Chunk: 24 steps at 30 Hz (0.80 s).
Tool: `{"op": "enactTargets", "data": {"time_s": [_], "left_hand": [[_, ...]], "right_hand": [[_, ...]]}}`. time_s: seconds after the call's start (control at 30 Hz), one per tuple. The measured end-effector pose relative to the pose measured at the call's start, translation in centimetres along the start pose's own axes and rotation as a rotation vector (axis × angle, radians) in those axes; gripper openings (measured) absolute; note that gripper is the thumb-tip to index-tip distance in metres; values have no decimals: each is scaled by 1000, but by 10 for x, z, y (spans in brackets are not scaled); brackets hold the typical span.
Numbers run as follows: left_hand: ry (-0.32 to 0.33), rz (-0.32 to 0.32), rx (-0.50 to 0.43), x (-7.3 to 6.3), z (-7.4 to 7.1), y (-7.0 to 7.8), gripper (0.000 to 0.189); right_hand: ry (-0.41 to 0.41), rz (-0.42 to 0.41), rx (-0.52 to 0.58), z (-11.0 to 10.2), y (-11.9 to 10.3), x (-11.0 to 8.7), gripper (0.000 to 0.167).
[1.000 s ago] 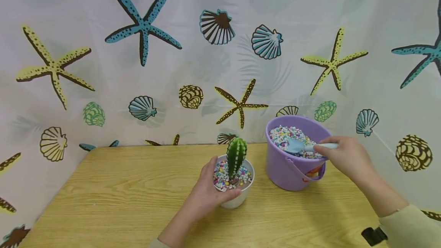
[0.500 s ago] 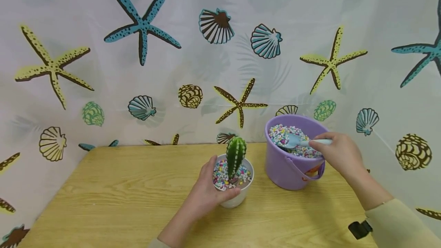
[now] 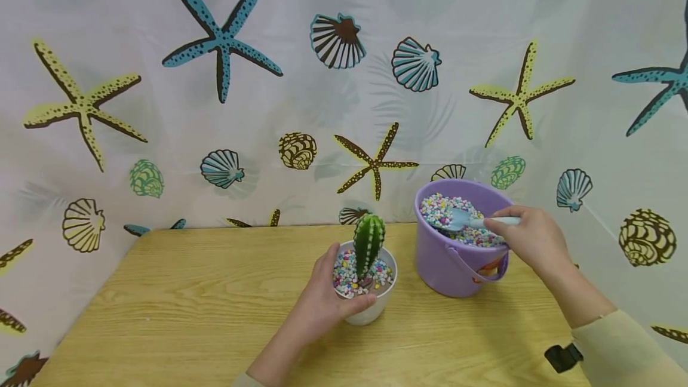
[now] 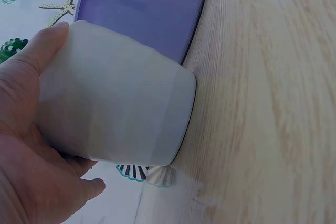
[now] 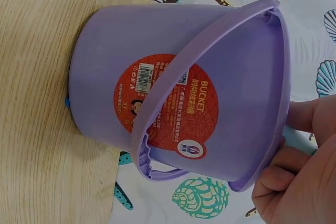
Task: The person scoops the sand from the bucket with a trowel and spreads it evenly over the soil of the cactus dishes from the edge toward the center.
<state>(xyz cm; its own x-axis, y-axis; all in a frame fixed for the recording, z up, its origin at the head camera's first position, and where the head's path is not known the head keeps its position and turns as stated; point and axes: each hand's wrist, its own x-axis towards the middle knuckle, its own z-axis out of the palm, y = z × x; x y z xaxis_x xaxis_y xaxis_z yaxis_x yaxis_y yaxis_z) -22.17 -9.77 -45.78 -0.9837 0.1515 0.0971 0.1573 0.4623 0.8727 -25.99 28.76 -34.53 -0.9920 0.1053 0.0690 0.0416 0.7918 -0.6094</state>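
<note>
In the head view my left hand (image 3: 324,296) grips a small white plant pot (image 3: 367,315) by its rim, thumb on the near side and fingers along the left. A ridged green cactus (image 3: 368,246) stands upright in it among multicoloured pebbles (image 3: 344,272), with brown showing at the front right. My right hand (image 3: 532,240) holds the handle of a light blue toy shovel (image 3: 461,220). The shovel's blade lies in the pebbles inside a purple bucket (image 3: 438,264). From the left wrist, the pot's smooth side (image 4: 123,95) shows. The bucket hides most of the shovel in the right wrist view.
All of this stands on a wood-grain table (image 3: 204,291). Behind it hangs a white curtain (image 3: 322,106) printed with starfish and shells. The bucket's handle (image 5: 205,51) hangs down on the side bearing a red label (image 5: 173,103).
My right hand has shifted a little left with the shovel, and its blade has moved left and slightly up across the pebbles. The left hand and the pot have kept their place.
</note>
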Motion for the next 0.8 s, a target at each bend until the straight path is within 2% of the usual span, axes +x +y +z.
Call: {"op": "enactTargets", "data": {"time_s": [0.33, 0.8], "left_hand": [[-3, -3, -6, 1, 0, -1, 129], [0, -14, 16, -1, 1, 2, 129]], "right_hand": [[1, -2, 38, -1, 0, -1, 59], [-6, 57, 102, -2, 1, -6, 60]]}}
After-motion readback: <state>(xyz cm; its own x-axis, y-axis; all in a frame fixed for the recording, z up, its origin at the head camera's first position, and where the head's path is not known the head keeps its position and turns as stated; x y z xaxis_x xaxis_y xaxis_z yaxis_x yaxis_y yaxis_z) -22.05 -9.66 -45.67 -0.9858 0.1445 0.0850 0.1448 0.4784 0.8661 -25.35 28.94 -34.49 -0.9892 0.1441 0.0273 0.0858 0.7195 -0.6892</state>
